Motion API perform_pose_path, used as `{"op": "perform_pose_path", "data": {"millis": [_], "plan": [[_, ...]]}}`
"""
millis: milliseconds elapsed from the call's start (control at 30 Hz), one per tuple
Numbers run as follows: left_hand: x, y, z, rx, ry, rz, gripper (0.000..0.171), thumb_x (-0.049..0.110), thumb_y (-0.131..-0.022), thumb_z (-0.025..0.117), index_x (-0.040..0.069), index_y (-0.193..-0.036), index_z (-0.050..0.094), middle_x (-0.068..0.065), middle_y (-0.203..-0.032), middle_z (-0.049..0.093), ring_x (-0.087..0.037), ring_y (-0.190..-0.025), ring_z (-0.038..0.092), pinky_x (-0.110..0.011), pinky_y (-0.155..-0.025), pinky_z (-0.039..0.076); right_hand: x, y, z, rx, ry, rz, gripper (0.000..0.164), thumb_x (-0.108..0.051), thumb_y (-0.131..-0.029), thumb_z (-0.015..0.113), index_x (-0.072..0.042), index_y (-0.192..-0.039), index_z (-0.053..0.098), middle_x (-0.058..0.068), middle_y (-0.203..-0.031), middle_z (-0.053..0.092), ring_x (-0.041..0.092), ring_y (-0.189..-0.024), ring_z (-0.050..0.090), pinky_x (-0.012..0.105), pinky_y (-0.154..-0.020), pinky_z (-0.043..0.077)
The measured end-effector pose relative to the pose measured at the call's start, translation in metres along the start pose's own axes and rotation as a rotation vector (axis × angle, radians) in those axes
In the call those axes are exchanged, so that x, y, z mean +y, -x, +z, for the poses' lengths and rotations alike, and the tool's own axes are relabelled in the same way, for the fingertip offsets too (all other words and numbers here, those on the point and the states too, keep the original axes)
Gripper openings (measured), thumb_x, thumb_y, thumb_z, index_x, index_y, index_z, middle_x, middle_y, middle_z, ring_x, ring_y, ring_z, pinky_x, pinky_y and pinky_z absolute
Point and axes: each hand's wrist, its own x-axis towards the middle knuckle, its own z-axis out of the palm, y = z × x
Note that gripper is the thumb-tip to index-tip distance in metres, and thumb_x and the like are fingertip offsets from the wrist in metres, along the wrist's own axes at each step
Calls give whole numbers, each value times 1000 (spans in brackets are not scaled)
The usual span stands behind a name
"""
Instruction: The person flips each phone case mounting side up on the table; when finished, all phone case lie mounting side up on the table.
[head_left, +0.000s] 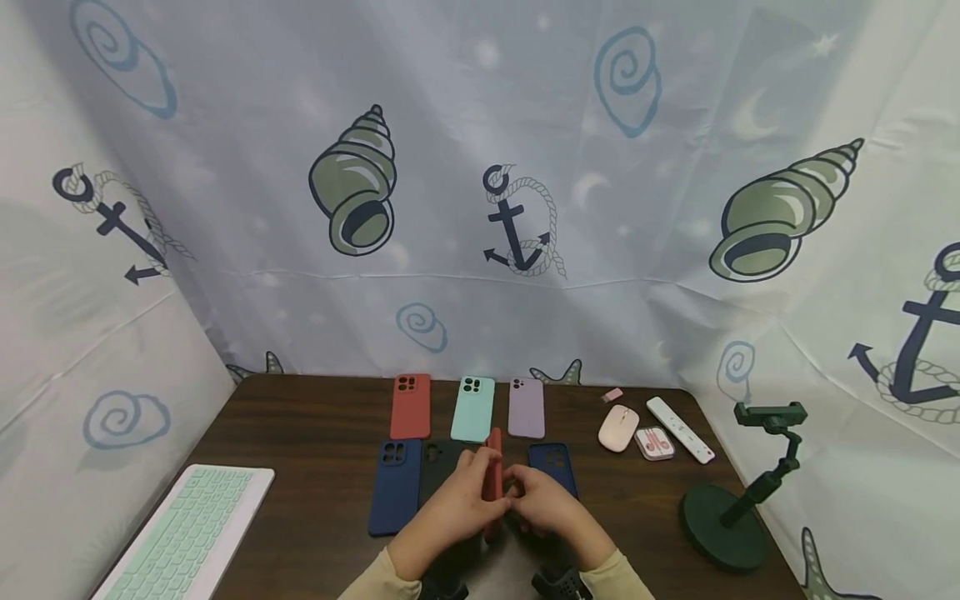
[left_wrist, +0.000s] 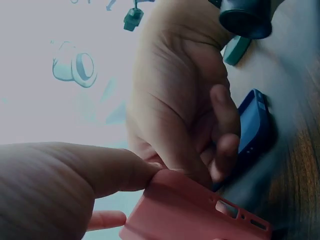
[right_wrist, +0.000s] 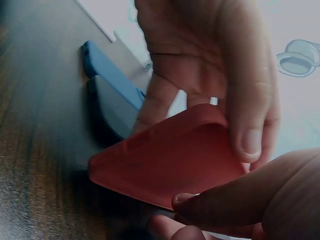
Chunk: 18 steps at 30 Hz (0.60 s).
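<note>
A red phone case (head_left: 492, 479) is held on edge over the front middle of the table, between both hands. My left hand (head_left: 465, 496) grips it from the left, thumb near one corner. From the other side my right hand (head_left: 546, 500) pinches its rim; the right wrist view shows the thumb on the edge and the hollow inside of the case (right_wrist: 170, 160). Side cutouts show on the case (left_wrist: 185, 207) in the left wrist view. Behind the left hand lies a black phone case (head_left: 441, 460), partly hidden. A dark blue case (head_left: 553, 460) lies beyond the right hand.
Another blue case (head_left: 395, 487) lies left of the hands. Red (head_left: 411, 408), mint (head_left: 472, 410) and purple (head_left: 527, 410) cases form a back row. A keyboard (head_left: 191, 529) is left; a mouse (head_left: 618, 427), earphone box (head_left: 655, 443), white power strip (head_left: 680, 429) and green stand (head_left: 723, 527) are right.
</note>
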Motion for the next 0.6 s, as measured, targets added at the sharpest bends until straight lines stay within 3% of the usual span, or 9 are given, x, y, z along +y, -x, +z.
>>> {"op": "perform_pose_path", "data": {"millis": [133, 233, 400, 600], "plan": [[1, 0, -1, 6, 27, -1, 65, 30, -91, 76, 17, -144, 42, -15, -128, 43, -23, -99, 60, -37, -76, 52, 2, -3, 4, 22, 54, -11, 29, -8, -95, 64, -7, -124, 61, 4, -80, 66, 12, -47, 51, 27, -41, 39], [0, 1, -2, 3, 101, 6, 67, 24, -91, 75, 10, -147, 40, -19, -132, 43, -23, -104, 63, -36, -73, 55, 1, -3, 4, 60, 120, -29, 31, -11, -93, 68, -7, -123, 62, 1, -80, 66, 13, -52, 55, 29, -46, 43], [-2, -1, -3, 2, 189, -23, 72, 14, -92, 74, 1, -152, 35, -25, -134, 43, -19, -93, 66, -29, -64, 56, -1, -1, 2, 106, 171, -38, 37, -16, -90, 74, -4, -124, 63, 1, -79, 67, 14, -55, 57, 31, -49, 45], [-4, -7, -4, 45, 72, -60, 75, 18, -89, 80, -1, -149, 40, -21, -129, 53, -13, -83, 65, -32, -70, 54, 1, -1, -2, 149, 227, -25, 44, -14, -87, 76, -4, -127, 61, -1, -76, 65, 13, -56, 55, 29, -49, 44]]}}
